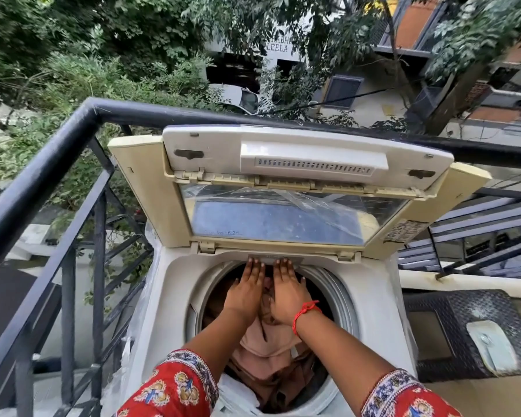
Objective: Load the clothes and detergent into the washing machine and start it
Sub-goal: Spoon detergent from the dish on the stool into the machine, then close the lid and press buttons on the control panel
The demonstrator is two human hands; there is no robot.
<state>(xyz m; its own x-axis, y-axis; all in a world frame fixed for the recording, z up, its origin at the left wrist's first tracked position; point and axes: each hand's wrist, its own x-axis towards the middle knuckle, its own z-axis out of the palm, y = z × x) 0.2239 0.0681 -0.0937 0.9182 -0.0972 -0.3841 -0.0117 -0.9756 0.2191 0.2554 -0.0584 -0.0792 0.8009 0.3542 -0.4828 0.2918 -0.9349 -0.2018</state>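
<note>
Balcony railing [42,164] runs left of your washing machine [166,296], lid [283,188] propped up. Your left hand [247,291] and right hand [286,291] lie flat, fingers straight, gripping nothing, fingertips touching the rear rim. Clothes [265,353] sit directly beneath inside the drum; no detergent visible.

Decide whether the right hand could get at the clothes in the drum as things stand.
Probably yes: the lid is folded up, the drum opening is uncovered, and the right hand already hovers flat above the brownish clothes.
</note>
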